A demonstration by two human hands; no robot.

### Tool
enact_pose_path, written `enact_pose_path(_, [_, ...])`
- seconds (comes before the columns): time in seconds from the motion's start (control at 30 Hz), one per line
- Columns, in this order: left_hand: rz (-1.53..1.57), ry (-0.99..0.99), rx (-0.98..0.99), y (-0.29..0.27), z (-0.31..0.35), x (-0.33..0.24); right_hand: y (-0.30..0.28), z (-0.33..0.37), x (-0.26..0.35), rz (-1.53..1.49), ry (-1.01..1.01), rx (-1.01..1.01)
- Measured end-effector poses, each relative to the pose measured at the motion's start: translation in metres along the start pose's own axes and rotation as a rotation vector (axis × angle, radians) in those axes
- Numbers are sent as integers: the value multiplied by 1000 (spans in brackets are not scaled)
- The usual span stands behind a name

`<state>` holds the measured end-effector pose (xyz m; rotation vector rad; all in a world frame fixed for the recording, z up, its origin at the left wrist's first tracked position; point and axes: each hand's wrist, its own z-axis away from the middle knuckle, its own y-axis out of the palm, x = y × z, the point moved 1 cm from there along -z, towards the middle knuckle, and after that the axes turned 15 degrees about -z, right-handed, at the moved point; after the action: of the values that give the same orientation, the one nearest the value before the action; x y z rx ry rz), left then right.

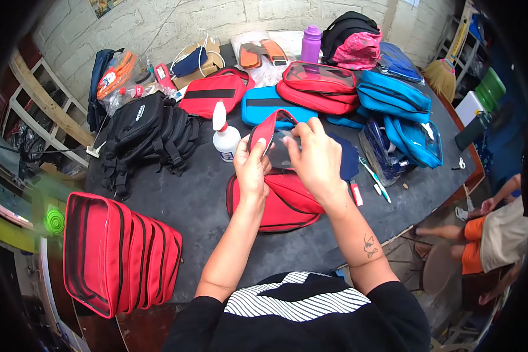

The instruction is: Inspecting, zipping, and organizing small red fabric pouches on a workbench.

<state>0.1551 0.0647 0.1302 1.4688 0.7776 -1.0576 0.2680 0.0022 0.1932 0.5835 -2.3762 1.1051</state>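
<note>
A red zip pouch (pixel 281 202) lies on the dark table in front of me, its lid with a clear window raised. My left hand (pixel 253 170) grips the lid's black-zippered edge, thumb on the near side. At the clear window, my right hand (pixel 320 154) has its fingers bent inward; what they hold, if anything, is hidden. A white spray bottle (pixel 226 141) stands just left of the pouch. Dark blue cloth (pixel 347 158) lies behind my right hand. Beside it are a toothbrush (pixel 374 179) and a small red-and-white item (pixel 356 193).
Several nested red pouches (pixel 123 258) stand at the near left. A black backpack (pixel 149 138) sits beyond them. Red pouches (pixel 320 97) and blue pouches (pixel 393 97) are heaped at the back, near a purple bottle (pixel 311 44). A person (pixel 498 229) sits at the right, off the table.
</note>
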Motion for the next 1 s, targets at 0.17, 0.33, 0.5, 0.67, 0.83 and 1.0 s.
enact_pose_path(0.17, [-15,-8,17,0,3,-1,8,-4,-3,41,-33,-46])
enact_pose_path(0.33, [-6,12,16,1,1,0,9,10,8,16,-131,-60])
enact_pose_path(0.5, [19,-14,21,0,1,0,5,9,4,2,-77,-60])
enact_pose_path(0.67, [-9,-6,28,-1,3,0,9,-1,1,63,-56,-78])
enact_pose_path(0.83, [47,-47,22,-4,-2,2,8,13,6,-50,-122,10])
enact_pose_path(1.0, [54,-194,92,-17,-12,-1,-2,18,-16,-116,76,-99])
